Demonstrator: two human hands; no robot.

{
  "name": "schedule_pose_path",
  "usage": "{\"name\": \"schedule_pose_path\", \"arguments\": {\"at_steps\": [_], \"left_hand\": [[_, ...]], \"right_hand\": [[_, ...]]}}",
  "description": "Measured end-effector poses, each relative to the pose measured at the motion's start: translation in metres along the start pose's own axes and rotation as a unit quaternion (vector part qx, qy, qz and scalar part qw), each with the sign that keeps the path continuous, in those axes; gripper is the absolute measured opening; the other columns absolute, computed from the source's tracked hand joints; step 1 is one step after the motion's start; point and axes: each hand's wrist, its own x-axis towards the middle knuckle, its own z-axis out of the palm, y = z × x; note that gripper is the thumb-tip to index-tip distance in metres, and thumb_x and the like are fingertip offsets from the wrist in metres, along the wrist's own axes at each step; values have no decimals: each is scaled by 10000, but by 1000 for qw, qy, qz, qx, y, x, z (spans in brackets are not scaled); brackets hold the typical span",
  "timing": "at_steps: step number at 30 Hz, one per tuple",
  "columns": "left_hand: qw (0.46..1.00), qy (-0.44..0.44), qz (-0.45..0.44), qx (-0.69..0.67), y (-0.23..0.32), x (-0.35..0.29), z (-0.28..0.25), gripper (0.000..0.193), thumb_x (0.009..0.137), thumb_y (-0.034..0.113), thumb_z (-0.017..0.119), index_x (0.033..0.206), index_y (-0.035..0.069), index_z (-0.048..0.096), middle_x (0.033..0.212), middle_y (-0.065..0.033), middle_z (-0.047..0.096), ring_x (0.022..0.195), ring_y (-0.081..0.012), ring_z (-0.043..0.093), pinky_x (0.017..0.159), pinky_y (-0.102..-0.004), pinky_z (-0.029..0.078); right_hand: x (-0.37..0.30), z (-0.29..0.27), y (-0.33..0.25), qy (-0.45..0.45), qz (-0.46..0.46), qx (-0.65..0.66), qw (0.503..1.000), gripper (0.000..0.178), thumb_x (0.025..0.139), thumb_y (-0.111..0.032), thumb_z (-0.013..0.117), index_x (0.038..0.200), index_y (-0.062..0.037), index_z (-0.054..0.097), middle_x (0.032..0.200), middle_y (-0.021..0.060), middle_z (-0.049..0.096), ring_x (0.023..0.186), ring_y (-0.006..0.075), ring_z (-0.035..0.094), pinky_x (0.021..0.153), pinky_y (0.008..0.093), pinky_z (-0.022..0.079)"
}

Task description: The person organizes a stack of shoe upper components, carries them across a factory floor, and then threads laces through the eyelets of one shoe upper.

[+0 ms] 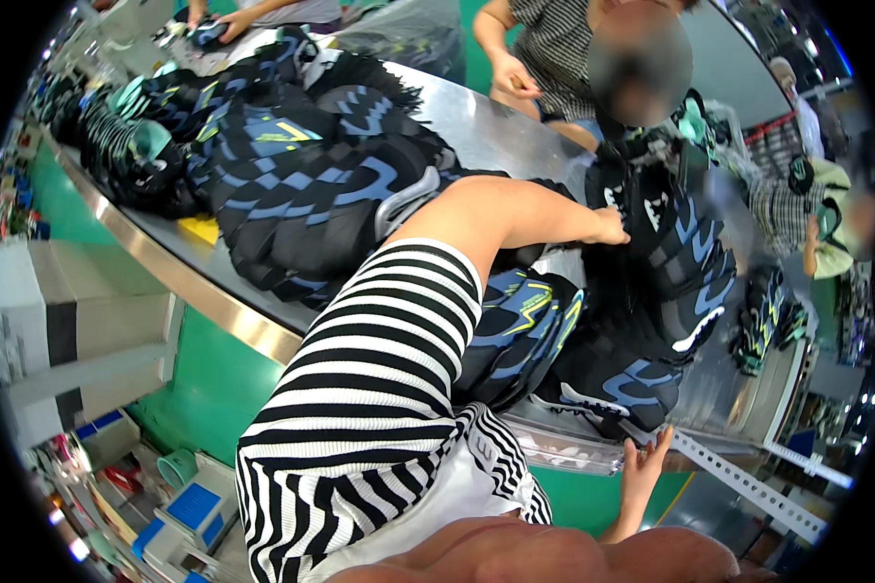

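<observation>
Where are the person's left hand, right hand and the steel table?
left hand (608,228), head view, on its back, pressed on black pieces.
right hand (644,464), head view, on the palm, under the pile's edge.
steel table (501,131), head view, on bare top.

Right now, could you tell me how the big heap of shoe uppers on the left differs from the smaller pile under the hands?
The left heap is larger, spread wide along the steel table, and no hand touches it. The near pile is smaller; the left hand presses on its top and the right hand reaches up at its lower edge. Both are black uppers with blue markings, some with yellow-green accents.
</observation>
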Motion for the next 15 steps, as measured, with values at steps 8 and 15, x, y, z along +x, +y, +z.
{"name": "schedule_pose_path", "arguments": {"at_steps": [8,15], "left_hand": [[922,-181,322,110,36,-186,-153,297,905,271,650,1092,40,648,1004,-77,698,923,-190,651,821,-337,500],[951,18,270,147,-15,-405,-295,217,954,153,588,1107,27,676,1059,-84,700,989,-165,646,888,-305,495]], "right_hand": [[-10,11,-69,64,-287,-120,948,406,883,-38,628,1275,30,543,1285,194,565,1203,350,537,1028,389,396],[-8,54,-120,-54,-361,-31,931,371,849,20,645,1213,21,577,1224,180,605,1146,324,578,993,367,429]]}}
